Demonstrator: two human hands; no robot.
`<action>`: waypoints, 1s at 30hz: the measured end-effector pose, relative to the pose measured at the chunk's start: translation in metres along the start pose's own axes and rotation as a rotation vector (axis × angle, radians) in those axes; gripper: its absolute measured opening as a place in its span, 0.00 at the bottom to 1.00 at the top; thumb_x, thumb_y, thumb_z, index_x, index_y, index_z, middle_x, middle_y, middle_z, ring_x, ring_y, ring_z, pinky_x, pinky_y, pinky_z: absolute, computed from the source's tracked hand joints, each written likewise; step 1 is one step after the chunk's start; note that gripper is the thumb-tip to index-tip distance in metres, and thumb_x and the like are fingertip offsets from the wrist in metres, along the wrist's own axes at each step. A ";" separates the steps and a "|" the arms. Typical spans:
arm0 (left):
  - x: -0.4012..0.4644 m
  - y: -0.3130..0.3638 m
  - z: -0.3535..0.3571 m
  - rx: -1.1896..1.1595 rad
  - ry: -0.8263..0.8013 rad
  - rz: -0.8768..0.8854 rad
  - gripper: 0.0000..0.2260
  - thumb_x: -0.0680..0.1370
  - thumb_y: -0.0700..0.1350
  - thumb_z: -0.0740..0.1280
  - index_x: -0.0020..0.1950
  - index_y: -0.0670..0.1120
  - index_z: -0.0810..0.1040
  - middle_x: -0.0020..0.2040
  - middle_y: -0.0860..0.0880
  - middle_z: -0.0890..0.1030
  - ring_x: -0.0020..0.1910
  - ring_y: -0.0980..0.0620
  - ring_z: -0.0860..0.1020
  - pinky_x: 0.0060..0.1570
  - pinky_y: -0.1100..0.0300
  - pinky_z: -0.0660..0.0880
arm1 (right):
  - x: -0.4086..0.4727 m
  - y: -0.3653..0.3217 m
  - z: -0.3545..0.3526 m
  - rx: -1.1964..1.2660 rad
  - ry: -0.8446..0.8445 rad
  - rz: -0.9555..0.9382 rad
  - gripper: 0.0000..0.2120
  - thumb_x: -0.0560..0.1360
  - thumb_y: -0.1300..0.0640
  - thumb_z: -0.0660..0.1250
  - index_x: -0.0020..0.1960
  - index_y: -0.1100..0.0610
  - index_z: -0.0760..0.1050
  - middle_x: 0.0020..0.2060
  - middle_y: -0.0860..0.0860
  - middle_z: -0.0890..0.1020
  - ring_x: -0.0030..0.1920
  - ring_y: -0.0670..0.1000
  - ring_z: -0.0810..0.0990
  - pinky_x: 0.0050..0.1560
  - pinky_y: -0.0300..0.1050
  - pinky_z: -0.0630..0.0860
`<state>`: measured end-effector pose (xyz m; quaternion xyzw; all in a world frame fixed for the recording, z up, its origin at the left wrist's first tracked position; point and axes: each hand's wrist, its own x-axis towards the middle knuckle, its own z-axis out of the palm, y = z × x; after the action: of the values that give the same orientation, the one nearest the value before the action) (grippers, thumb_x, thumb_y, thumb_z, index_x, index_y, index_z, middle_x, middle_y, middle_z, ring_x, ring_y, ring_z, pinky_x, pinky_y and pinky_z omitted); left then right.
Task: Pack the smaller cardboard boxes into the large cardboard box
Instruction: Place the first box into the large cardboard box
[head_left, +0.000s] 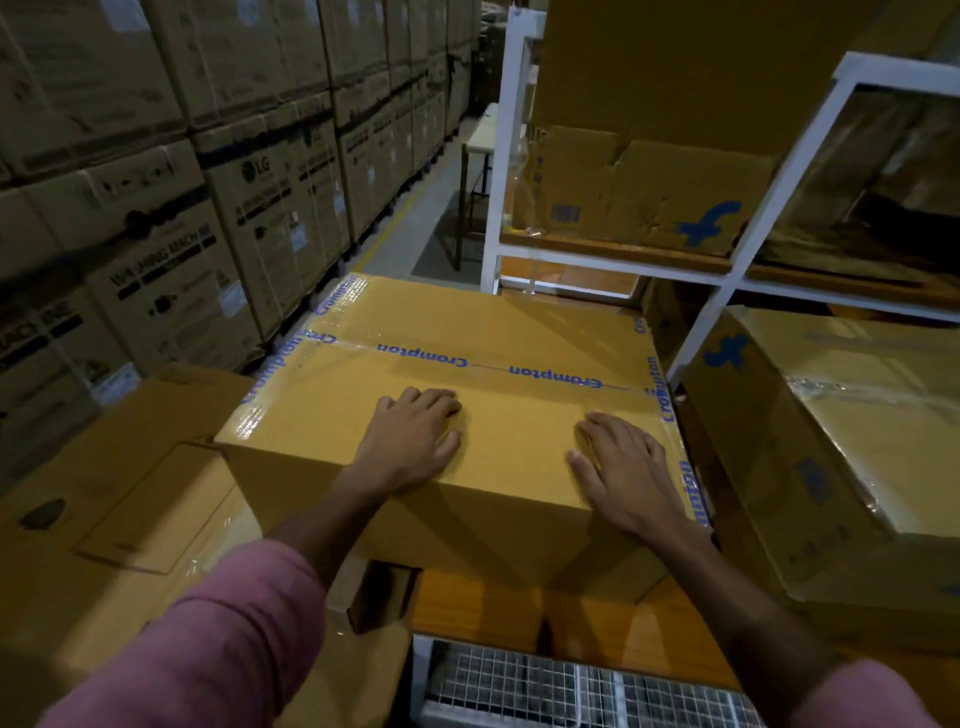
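Head view, looking down: sealed yellow-brown cardboard box (467, 332) resting on an orange wooden bench (519, 603), closed flaps taped along the centre seam and edges with clear tape printed "Crompton" in blue, surface smooth and glossy where taped. Left hand (410, 441) laid flat on the near part of the lid, fingers straight and together, gripping nothing. Right hand (623, 467) likewise flat on the lid near the right edge, fingers spread and relaxed. Pink sleeves on both arms. Beside, on the right, another taped carton with a blue logo (852, 441); on the left, a plain carton (119, 509). White shelf frame (727, 280) behind; stacked washing-machine cartons (171, 208) along the left.
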<state>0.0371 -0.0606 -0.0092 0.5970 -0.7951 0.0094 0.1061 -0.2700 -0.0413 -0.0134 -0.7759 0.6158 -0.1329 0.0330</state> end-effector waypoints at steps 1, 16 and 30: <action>0.001 0.000 0.002 -0.001 0.012 -0.004 0.23 0.82 0.60 0.54 0.74 0.53 0.69 0.75 0.55 0.69 0.68 0.52 0.68 0.63 0.50 0.66 | 0.003 0.001 0.000 0.003 -0.007 0.007 0.32 0.79 0.34 0.46 0.76 0.48 0.67 0.76 0.48 0.66 0.76 0.50 0.61 0.76 0.56 0.54; -0.031 0.014 0.005 -0.014 -0.008 -0.248 0.40 0.80 0.70 0.39 0.84 0.45 0.48 0.84 0.47 0.46 0.82 0.49 0.44 0.80 0.45 0.44 | -0.023 -0.012 0.002 -0.133 0.028 0.110 0.32 0.83 0.36 0.45 0.82 0.50 0.54 0.83 0.54 0.54 0.81 0.56 0.51 0.77 0.60 0.52; -0.139 0.040 0.028 0.095 0.268 -0.233 0.37 0.81 0.62 0.51 0.83 0.41 0.48 0.84 0.44 0.43 0.83 0.46 0.43 0.78 0.38 0.49 | -0.129 -0.032 0.023 -0.232 0.270 0.053 0.35 0.81 0.40 0.53 0.83 0.56 0.55 0.83 0.56 0.48 0.83 0.59 0.45 0.78 0.68 0.49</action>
<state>0.0314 0.0783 -0.0566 0.6830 -0.6978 0.1143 0.1831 -0.2607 0.0878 -0.0499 -0.7332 0.6459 -0.1631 -0.1363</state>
